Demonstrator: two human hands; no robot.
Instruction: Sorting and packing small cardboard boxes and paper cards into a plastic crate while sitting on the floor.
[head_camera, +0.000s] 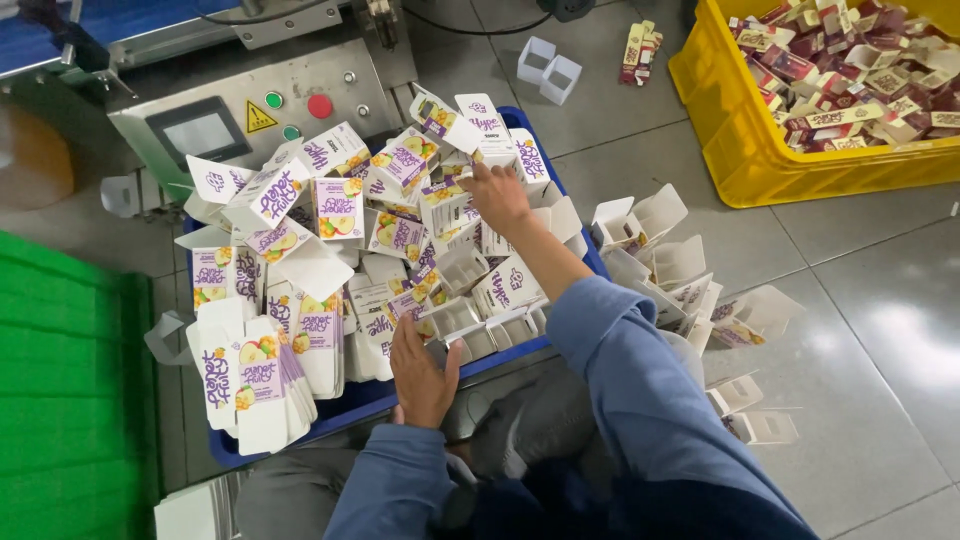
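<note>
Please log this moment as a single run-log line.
left hand: resting on blue plastic crate rim | right hand: reaching into white-and-purple cardboard cartons | yellow plastic crate: behind

I see my right hand (497, 195) and left hand (422, 372) both digging into cartons (340, 205) piled in the blue crate (360, 400).

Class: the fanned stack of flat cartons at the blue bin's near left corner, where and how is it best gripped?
Pinch the flat carton stack across its faces near the lower ends, probably coming from the near side. Those ends overhang the blue bin rim, so fingers fit on both faces.
</note>
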